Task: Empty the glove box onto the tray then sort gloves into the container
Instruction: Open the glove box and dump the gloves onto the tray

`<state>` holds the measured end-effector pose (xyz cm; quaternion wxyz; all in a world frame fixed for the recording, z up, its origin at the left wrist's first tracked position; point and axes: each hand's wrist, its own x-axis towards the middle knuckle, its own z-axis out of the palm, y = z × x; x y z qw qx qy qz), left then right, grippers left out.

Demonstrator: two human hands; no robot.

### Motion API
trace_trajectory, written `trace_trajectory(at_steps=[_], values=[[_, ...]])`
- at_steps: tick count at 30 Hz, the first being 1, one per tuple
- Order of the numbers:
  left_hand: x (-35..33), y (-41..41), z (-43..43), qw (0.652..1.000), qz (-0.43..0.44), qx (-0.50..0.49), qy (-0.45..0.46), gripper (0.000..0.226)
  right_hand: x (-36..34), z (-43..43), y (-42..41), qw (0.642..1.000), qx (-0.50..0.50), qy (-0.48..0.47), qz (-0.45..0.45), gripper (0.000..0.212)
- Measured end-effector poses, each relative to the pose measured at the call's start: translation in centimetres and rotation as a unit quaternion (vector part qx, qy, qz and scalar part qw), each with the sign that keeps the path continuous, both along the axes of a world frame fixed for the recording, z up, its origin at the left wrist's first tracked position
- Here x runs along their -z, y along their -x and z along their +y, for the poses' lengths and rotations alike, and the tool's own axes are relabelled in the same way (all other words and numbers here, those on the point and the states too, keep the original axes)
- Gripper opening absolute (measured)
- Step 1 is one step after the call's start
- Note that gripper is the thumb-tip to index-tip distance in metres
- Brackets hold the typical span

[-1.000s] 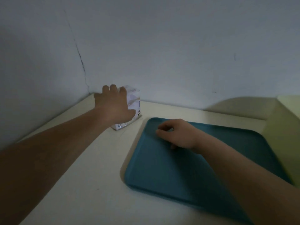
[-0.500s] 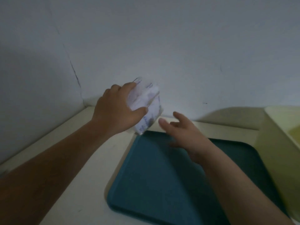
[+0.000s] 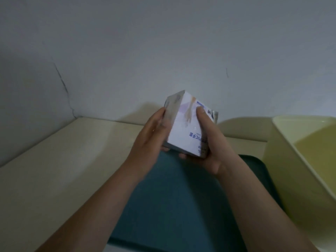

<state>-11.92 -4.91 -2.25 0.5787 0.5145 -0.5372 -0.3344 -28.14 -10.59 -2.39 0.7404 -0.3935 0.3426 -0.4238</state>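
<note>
A white glove box (image 3: pixel 185 128) with blue print is held tilted in the air above the far end of the teal tray (image 3: pixel 174 200). My left hand (image 3: pixel 151 142) grips its left side, fingers curled under it. My right hand (image 3: pixel 205 144) holds the right side, thumb on the top face and fingers beneath. No gloves show outside the box. A pale yellow container (image 3: pixel 305 160) stands to the right of the tray, its inside bare where visible.
The cream tabletop (image 3: pixel 63 170) runs into a corner of two grey-white walls, with a crack in the left wall. The container's wall sits close against the tray's right edge.
The left hand lifted the box from the table's back corner and carried it right, over the tray. The right hand left the tray and took hold of the box's right side.
</note>
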Motion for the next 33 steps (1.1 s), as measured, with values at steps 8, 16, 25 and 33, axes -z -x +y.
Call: trace_trajectory(at_steps=[8,16,25,33], values=[[-0.4,-1.5,1.1,0.945,0.246,0.164,-0.139,0.059,-0.3,1.1,-1.1,0.998,-0.034,0.012,-0.049,0.076],[-1.7,-2.3,1.4,0.973,0.185,0.088,-0.106,0.043,0.3,0.1,-1.9,0.975,0.074,0.108,0.178,0.08],[0.3,-1.3,1.0,0.901,-0.409,-0.095,0.112,0.112,0.2,1.1,-2.1,0.988,0.006,0.111,0.11,0.085],[-1.1,-2.8,0.9,0.994,-0.083,-0.06,0.033,0.035,-0.6,-0.5,1.8,0.979,-0.012,0.178,0.101,0.07]])
